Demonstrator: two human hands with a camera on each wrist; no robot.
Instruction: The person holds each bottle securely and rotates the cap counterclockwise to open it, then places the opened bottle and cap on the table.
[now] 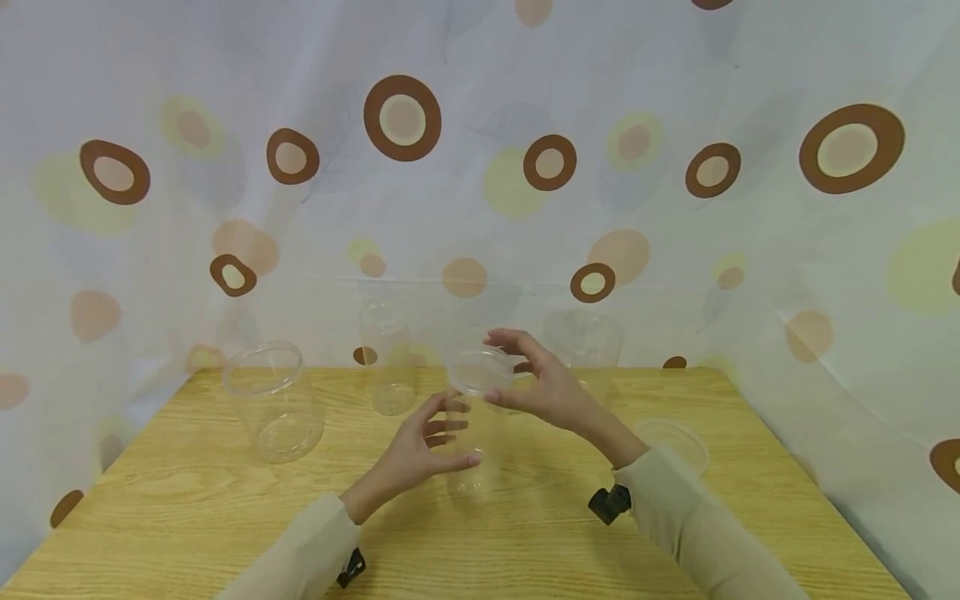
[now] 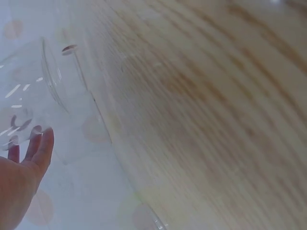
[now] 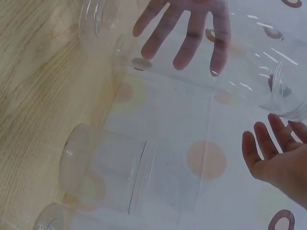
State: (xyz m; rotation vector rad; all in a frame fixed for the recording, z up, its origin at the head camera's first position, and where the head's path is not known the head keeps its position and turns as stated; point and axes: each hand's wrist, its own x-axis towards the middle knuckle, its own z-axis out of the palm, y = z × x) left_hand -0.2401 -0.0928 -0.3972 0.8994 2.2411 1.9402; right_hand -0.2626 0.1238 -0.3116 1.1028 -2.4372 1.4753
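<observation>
A tall clear plastic jar (image 1: pixel 480 429) stands upright on the wooden table, between my two hands. My left hand (image 1: pixel 412 450) is around its body from the left, thumb in front and the other fingers behind. Through the clear wall, the right wrist view shows those fingers (image 3: pixel 184 38) straight and spread. My right hand (image 1: pixel 547 387) is at the jar's round rim (image 1: pixel 480 372), thumb on the near side and fingers on the far side. In the right wrist view the same hand (image 3: pixel 278 158) has loosely bent, parted fingertips right beside the rim.
A wide clear jar (image 1: pixel 276 408) stands at the left. Behind stand a narrow clear jar (image 1: pixel 392 367) and, at the back right, another wide one (image 1: pixel 600 342). A clear round disc (image 1: pixel 675 442) lies near my right forearm. The patterned sheet (image 1: pixel 465 208) hangs behind the table.
</observation>
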